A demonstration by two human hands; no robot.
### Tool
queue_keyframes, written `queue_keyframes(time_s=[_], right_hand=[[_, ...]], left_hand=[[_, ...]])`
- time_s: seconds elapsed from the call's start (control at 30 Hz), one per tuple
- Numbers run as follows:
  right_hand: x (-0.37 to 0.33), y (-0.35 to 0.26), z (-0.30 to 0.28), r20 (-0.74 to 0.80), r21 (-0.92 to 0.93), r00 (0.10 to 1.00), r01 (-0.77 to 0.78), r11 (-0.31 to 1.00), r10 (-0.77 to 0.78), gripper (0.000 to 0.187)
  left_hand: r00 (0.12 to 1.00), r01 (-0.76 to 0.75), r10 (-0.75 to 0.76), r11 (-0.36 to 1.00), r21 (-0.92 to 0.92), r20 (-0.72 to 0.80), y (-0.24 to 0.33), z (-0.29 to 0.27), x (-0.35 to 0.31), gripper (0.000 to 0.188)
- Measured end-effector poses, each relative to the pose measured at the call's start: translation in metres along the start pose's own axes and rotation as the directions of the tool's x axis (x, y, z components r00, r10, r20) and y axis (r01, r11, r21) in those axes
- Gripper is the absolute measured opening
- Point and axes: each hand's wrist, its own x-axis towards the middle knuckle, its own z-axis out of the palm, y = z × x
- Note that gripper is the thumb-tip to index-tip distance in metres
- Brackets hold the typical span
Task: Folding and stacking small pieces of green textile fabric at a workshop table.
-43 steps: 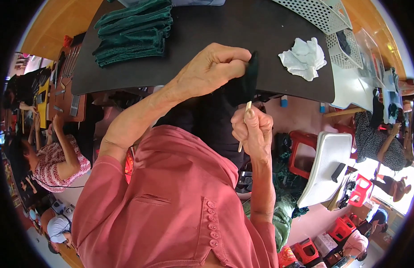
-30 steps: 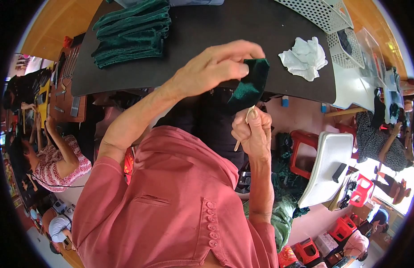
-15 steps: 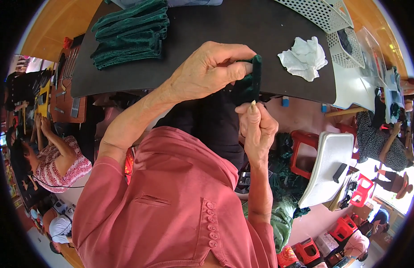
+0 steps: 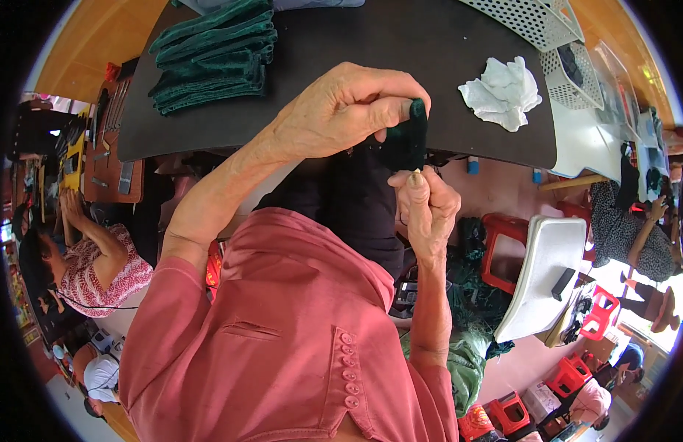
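Note:
A small piece of dark green velvet cloth [image 4: 410, 144] hangs between my two hands at the table's near edge. Its top is pinched between thumb and fingers of my left hand [image 4: 349, 110], which is closed on it. Just below, my right hand [image 4: 428, 210] is closed, its thumb pressed to the bent fingers at the cloth's lower corner. A tiny pale tip shows at that thumb, too small to name. Folded lengths of the same green velvet [image 4: 212, 62] lie stacked on the dark table [image 4: 312, 44], beyond my left hand.
A crumpled white cloth [image 4: 501, 93] lies on the table at right. Beyond it stand perforated white baskets [image 4: 537, 22]. A white-topped seat [image 4: 542, 272] and red stools [image 4: 502, 254] are at lower right. Other people sit on both sides, one in a patterned top [image 4: 109, 269].
My left fingers have shifted over the velvet's top edge, and its folded strip has turned so the flat face shows more. The right hand has barely moved.

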Motion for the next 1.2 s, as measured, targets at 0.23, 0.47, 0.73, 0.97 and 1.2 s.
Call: queue_keyframes(time_s=[0.23, 0.47, 0.73, 0.97, 1.2], right_hand=[[0.007, -0.003, -0.008, 0.049, -0.189, 0.988, 0.151, 0.97, -0.144, 0.032], [-0.005, 0.013, -0.001, 0.373, 0.565, 0.921, -0.32, 0.761, 0.11, 0.049], [-0.001, 0.007, 0.003, 0.323, 0.483, 0.935, -0.296, 0.824, 0.146, 0.045], [0.003, 0.007, 0.002, 0.0, -0.214, 0.997, 0.075, 0.974, -0.077, 0.024], [0.007, 0.018, 0.013, -0.203, -0.592, 0.84, 0.304, 0.746, -0.503, 0.016]], left_hand=[[0.991, -0.089, 0.068, 0.98, 0.18, 0.119, 0.006, -0.008, 0.002, 0.024], [0.998, -0.037, 0.031, 0.994, 0.104, 0.063, -0.004, 0.014, -0.005, 0.015], [0.959, 0.235, -0.28, 0.883, -0.406, -0.053, -0.008, 0.016, -0.012, 0.018], [0.966, 0.236, -0.25, 0.957, -0.166, -0.07, 0.002, 0.01, -0.011, 0.018], [0.996, 0.035, -0.041, 0.997, -0.064, -0.085, 0.002, 0.014, -0.015, 0.019]])
